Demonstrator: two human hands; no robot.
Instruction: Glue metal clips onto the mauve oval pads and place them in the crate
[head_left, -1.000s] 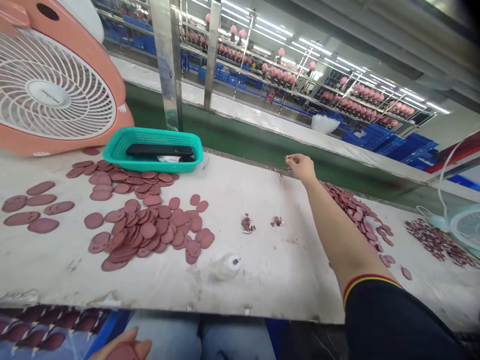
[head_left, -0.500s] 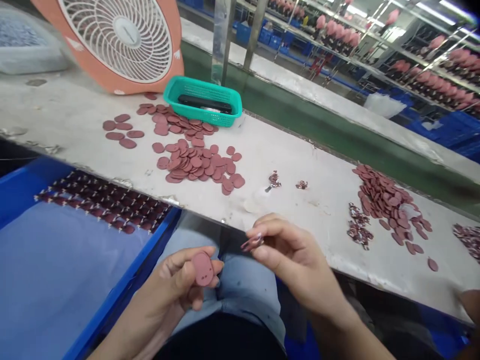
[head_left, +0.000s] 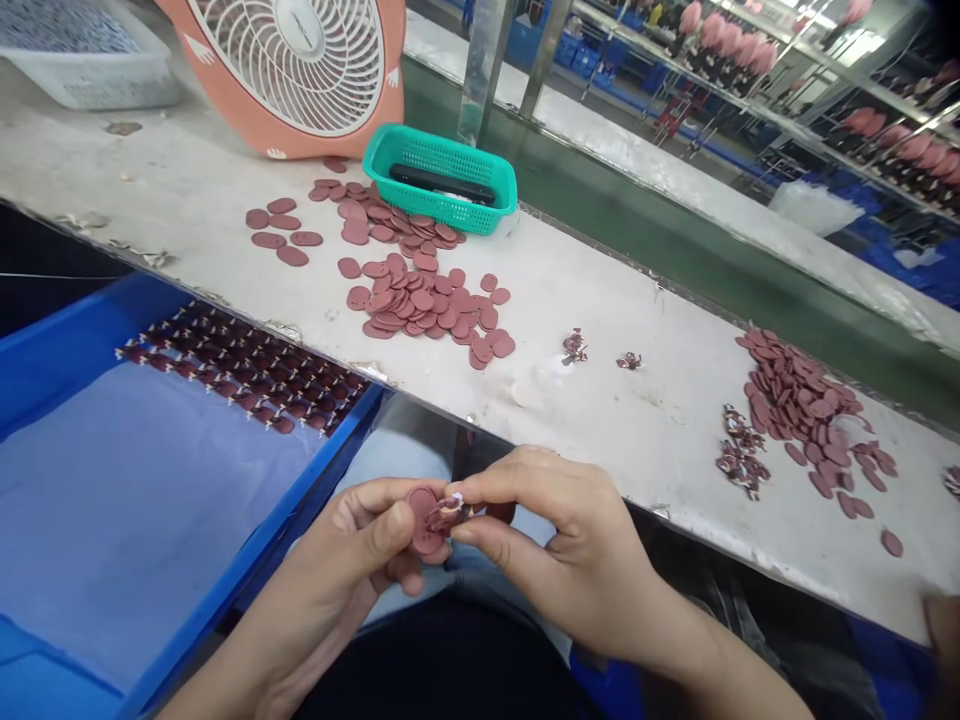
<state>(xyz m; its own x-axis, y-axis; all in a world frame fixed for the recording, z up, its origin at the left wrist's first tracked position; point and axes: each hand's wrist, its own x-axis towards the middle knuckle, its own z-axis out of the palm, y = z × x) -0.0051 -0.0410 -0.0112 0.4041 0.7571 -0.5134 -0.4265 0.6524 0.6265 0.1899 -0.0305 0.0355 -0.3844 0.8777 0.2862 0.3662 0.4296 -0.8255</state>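
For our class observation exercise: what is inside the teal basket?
A black phone lies in the teal basket, with a pale scrap showing beneath it. Whatever lies under the phone, and most of the basket's floor, is covered.

Oval piece: maroon, partly hidden behind the left hand and the right hand.
Small part: pinched against the oval, too small and too covered to tell its shape.
Table clusters: too small to tell their pieces apart.
Green basket: its rim hides part of the black object.
Desk fan: top cut off by the upper edge.
Blue tray: cut off by the left and bottom edges.
Corner hand: blurred, cut off by the right edge; whose, cannot tell.
Far racks: pink items too small to tell.
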